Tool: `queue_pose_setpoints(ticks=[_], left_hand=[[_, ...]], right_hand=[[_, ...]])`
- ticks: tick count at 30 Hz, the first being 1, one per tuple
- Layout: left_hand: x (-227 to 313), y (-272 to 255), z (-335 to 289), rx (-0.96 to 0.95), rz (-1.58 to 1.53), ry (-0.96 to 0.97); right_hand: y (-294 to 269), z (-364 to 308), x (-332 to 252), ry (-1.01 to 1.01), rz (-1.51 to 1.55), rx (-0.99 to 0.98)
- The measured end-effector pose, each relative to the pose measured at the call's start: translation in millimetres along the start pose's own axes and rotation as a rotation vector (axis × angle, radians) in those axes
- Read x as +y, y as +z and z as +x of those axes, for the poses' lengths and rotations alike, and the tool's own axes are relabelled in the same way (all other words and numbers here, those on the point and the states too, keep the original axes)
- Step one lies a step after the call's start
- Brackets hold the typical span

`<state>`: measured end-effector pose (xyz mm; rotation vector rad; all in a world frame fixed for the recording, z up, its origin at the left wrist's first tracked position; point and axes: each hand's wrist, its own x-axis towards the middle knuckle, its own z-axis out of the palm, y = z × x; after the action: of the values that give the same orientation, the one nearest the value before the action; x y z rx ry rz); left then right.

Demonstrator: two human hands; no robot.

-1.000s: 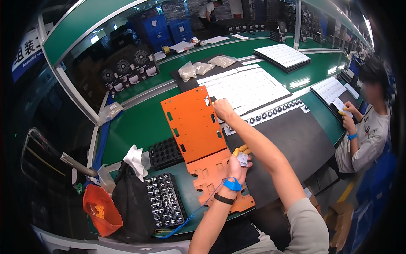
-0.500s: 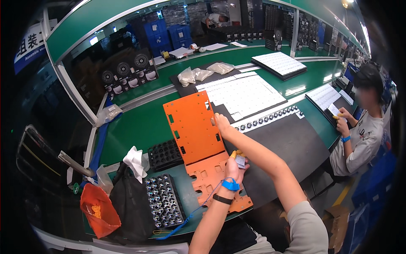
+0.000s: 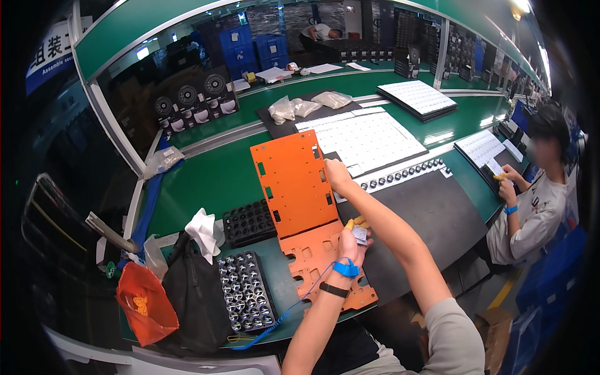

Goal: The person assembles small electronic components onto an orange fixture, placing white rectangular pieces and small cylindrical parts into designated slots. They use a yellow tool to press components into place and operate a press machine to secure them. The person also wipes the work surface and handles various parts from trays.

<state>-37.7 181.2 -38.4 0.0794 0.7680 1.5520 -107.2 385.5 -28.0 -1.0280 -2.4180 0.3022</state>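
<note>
A hinged orange fixture stands before me, its perforated lid (image 3: 292, 187) tilted up from the flat base (image 3: 315, 253) with its cut-outs. At the lid's right edge, my right hand (image 3: 338, 176) is closed on that edge; its fingertips are partly hidden. Over the right side of the base, my left hand (image 3: 352, 242) is closed around a small white piece (image 3: 360, 234) with faint print, its kind unclear. Yellow covers are on some left fingertips. A blue strap (image 3: 345, 269) with a coiled cord and a black band circle my left wrist.
Left of the fixture are a black tray (image 3: 245, 294) of shiny round parts and another black tray (image 3: 249, 224). An orange bag (image 3: 145, 306) holds yellow bits. A black mat (image 3: 419, 225) and white sheet (image 3: 362, 139) lie right and beyond. A co-worker (image 3: 537, 187) sits at right.
The view has shifted slightly, so most things appear a little to the right. Both hands keep their holds, and the lid stays raised.
</note>
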Motion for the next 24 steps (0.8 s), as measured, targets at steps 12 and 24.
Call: queue_pose_setpoints(ticks=[12,24], left_hand=[[-4,-4,7,-0.125,-0.012,0.004],[2,-4,10,-0.111,-0.09,0.027]], right_hand=[[-36,-3,33,-0.011,0.11,0.228],[-140,-116,6,-0.304,0.312,0.325]])
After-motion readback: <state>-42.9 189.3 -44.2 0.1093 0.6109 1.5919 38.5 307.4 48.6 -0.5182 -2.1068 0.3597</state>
